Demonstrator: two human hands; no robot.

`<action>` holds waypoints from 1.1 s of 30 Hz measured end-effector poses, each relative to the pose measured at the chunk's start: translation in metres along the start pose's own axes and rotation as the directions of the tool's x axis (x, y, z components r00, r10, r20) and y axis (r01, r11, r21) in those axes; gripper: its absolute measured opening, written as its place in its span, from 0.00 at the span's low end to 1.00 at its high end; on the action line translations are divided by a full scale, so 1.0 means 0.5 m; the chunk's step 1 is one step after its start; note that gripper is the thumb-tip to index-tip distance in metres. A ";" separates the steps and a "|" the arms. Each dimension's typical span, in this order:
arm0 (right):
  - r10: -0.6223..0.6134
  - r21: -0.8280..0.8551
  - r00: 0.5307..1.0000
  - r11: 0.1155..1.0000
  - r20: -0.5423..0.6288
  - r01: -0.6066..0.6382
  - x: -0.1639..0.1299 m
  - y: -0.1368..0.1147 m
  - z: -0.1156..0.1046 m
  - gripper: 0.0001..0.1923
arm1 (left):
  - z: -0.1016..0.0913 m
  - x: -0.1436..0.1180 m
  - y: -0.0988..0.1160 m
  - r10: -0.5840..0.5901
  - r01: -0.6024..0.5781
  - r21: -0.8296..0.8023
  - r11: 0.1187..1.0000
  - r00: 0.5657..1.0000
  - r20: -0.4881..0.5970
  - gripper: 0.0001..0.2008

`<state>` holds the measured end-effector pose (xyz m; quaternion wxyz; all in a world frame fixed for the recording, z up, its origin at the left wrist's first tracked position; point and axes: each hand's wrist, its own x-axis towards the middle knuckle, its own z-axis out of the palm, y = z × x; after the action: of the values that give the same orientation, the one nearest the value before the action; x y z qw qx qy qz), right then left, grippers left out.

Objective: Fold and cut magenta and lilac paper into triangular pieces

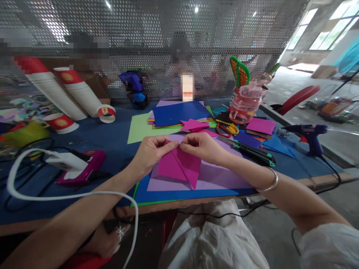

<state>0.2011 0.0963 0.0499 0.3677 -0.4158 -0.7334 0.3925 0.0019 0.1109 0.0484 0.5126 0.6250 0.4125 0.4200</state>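
Observation:
A folded magenta paper point(179, 166) hangs point-down above a lilac sheet point(215, 177) and a blue sheet point(168, 194) at the table's front edge. My left hand point(153, 151) pinches its top left corner. My right hand point(202, 147) pinches the top edge beside it, fingertips almost touching the left hand's. A silver bangle point(271, 183) circles my right wrist.
A stack of coloured sheets point(179, 114) and a magenta folded star point(193, 125) lie behind. Scissors point(227, 129), a pink jar point(246, 101), a utility knife point(252, 151) and a blue glue gun point(308, 136) sit right. Paper cup stacks point(67, 93), a pink glue gun point(84, 168) and a white cable point(67, 196) are left.

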 end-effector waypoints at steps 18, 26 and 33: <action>0.398 -0.642 0.910 0.729 0.119 -0.235 0.014 0.012 -0.044 0.15 | 0.004 -0.045 -0.079 0.531 -0.840 0.532 0.108 0.502 0.683 0.17; 0.530 -0.617 0.835 0.708 0.146 -0.342 0.043 -0.013 -0.039 0.07 | 0.014 -0.062 -0.071 0.486 -0.794 0.606 0.037 0.545 0.683 0.18; 0.615 -0.587 0.781 0.674 0.108 -0.449 0.052 -0.043 -0.034 0.11 | 0.012 -0.065 -0.059 0.360 -0.737 0.672 0.076 0.649 0.671 0.17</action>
<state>0.1987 0.1169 0.0818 -0.0086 -0.6341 -0.7027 0.3226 -0.0048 0.0825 0.0153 -0.0766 0.9627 0.2041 0.1602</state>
